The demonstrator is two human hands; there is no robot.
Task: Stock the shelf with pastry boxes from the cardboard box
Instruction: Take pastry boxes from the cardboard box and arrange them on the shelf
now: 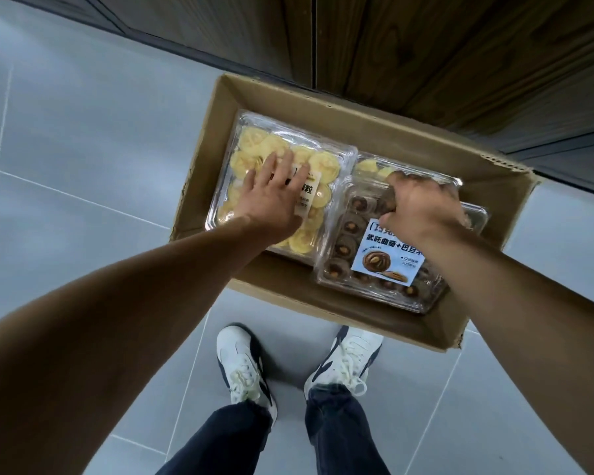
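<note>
A grey tiled floor (66, 138) fills most of the view, and a dark wooden cabinet front (443, 53) stands at the top. An open cardboard box (384, 130) sits on the floor, just in front of this cabinet. Inside it lie clear plastic pastry boxes. The yellow pastry box (254, 142) is on the left side of the cardboard box, with a white label on its lid. The brown pastry box (354, 241) is on the right side, with a light blue label, and it lies partly over another clear box (374, 164) with yellow pastries.

The left hand (275, 197) rests flat on the lid of the yellow pastry box, with the fingers straight and spread; it grasps nothing. The right hand (422, 204) has its fingers curled around the far edge of the brown pastry box and grips it.

Below the cardboard box, two white shoes (240, 365) and dark trouser legs (333, 430) of the person are visible on the floor.
</note>
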